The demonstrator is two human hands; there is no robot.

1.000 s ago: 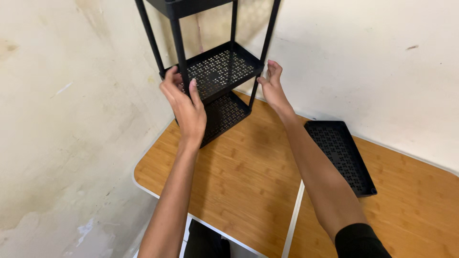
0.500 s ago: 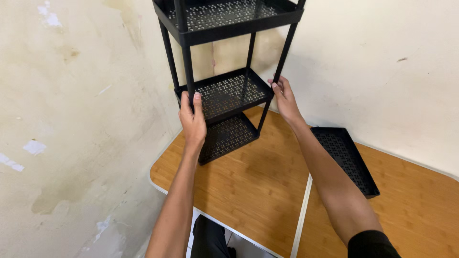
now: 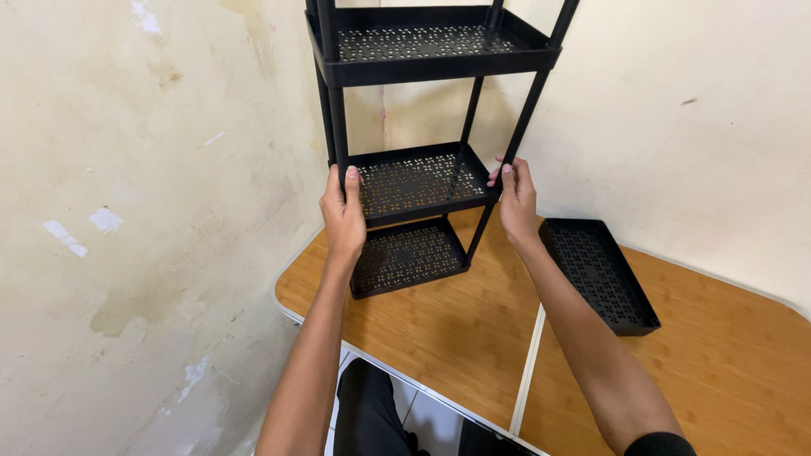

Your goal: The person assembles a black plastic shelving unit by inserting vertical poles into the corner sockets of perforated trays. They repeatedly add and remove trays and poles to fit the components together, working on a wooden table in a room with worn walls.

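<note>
A wooden table [image 3: 439, 338] set in a wall corner carries a tall black shelf rack [image 3: 422, 181] with perforated tiers, and its middle tier sits between the two hands. The left hand [image 3: 342, 215] has its fingers closed around the front left post; the right hand [image 3: 517, 201] grips the front right post. A loose black perforated tray [image 3: 598, 272] lies flat on the table just right of the right hand's fingers.

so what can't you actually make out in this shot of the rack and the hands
Head view only:
- Top of the black shelf rack: cut off by the upper frame edge, so its height and number of tiers are unknown.
- Left hand palm: turned away, grip on the front post hidden.
- Right hand fingers: partly behind the post.
- Loose black tray underside: hidden against the wooden table.
</note>
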